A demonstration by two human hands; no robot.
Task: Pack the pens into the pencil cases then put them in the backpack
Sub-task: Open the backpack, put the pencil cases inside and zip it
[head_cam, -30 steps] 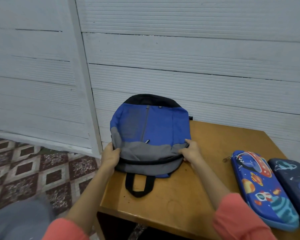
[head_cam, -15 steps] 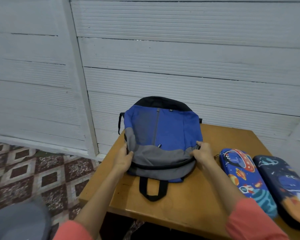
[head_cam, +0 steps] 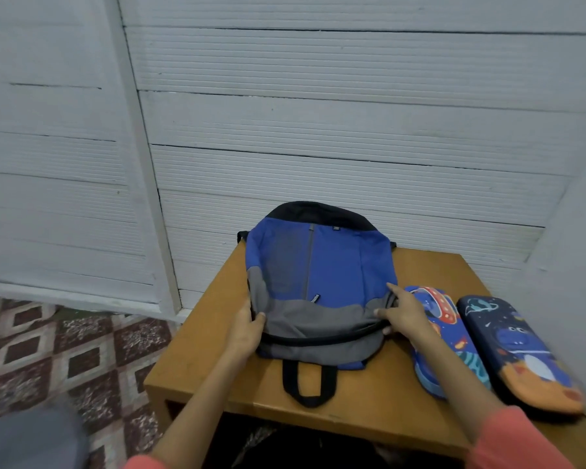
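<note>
A blue, grey and black backpack (head_cam: pixel 322 279) lies flat on the wooden table (head_cam: pixel 203 336), its black carry loop toward me. My left hand (head_cam: pixel 246 330) grips its grey left edge. My right hand (head_cam: pixel 401 313) touches the grey right edge, index finger stretched out and thumb on the fabric. Two closed pencil cases lie to the right: a blue one with rockets and planets (head_cam: pixel 450 336), partly hidden by my right arm, and a dark navy one with an orange end (head_cam: pixel 518 353). No pens are in sight.
A white ribbed wall stands right behind the table. A patterned tile floor (head_cam: pixel 65 353) lies to the left. A grey blurred shape (head_cam: pixel 27 438) fills the bottom left corner. The table's near edge runs just in front of my arms.
The view has swung left, so the table, backpack and cases sit further right in frame. My right hand's index finger has lifted and now points along the backpack's edge; both hands stay at its sides.
</note>
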